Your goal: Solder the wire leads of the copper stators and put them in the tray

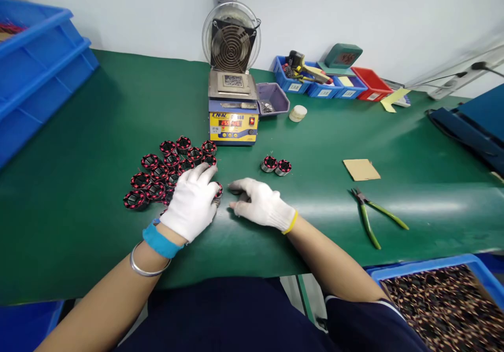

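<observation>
Both my hands wear white gloves. My left hand (192, 200) lies curled over the near right edge of a cluster of several round red-and-black wound coils (165, 176) on the green mat (79, 194); one coil (218, 190) peeks out under its fingers. My right hand (262, 204) rests just to the right, fingers bent and pointing left toward that coil, knuckles up. Whether either hand actually grips a coil is hidden. Two more coils (275, 165) sit apart, behind my right hand.
A yellow-and-blue solder pot (233, 113) with a fan (231, 37) stands at the back centre, a purple tray (272, 99) beside it. Green-handled pliers (372, 215) and a cardboard piece (361, 169) lie right. Blue bins (35, 74) stand left, small parts bins (326, 82) behind, a coil-filled crate (444, 299) near right.
</observation>
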Tool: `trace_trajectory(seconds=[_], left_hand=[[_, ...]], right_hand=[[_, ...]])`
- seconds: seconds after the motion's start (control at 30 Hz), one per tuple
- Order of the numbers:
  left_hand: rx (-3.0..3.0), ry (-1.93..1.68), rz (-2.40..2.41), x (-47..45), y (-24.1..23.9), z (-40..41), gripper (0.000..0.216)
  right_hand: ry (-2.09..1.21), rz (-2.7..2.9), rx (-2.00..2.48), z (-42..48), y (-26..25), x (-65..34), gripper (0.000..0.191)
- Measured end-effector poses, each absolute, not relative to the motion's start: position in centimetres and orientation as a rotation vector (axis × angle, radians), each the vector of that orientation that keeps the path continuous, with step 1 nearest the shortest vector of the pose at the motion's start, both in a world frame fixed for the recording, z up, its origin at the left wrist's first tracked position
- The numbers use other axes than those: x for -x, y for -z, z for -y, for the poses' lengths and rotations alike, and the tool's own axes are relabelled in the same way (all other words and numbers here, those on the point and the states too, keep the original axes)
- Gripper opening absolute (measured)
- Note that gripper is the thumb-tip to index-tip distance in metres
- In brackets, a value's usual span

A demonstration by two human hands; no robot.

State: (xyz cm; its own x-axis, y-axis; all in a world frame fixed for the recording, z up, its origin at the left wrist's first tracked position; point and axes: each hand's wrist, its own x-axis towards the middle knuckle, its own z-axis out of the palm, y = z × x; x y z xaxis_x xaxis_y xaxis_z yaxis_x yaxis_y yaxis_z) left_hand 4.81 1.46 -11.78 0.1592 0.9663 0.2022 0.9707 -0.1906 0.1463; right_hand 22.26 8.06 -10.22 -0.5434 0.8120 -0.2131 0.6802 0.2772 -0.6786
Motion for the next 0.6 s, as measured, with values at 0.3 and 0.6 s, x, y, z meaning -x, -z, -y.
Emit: trace_trajectory(seconds=[0.3,0.6], left_hand=[[2.493,0.642,1.989,-6.6,11.1,-0.6,0.017],[2.220,1.234,2.182,-7.1,12.1,-0.4,0.054]], right_hand=[[-1.992,1.685,0.951,-8.6,12.5,-22.8,0.065],[-1.898,1.414,0.909,-6.7,12.8,-21.8,0.051]])
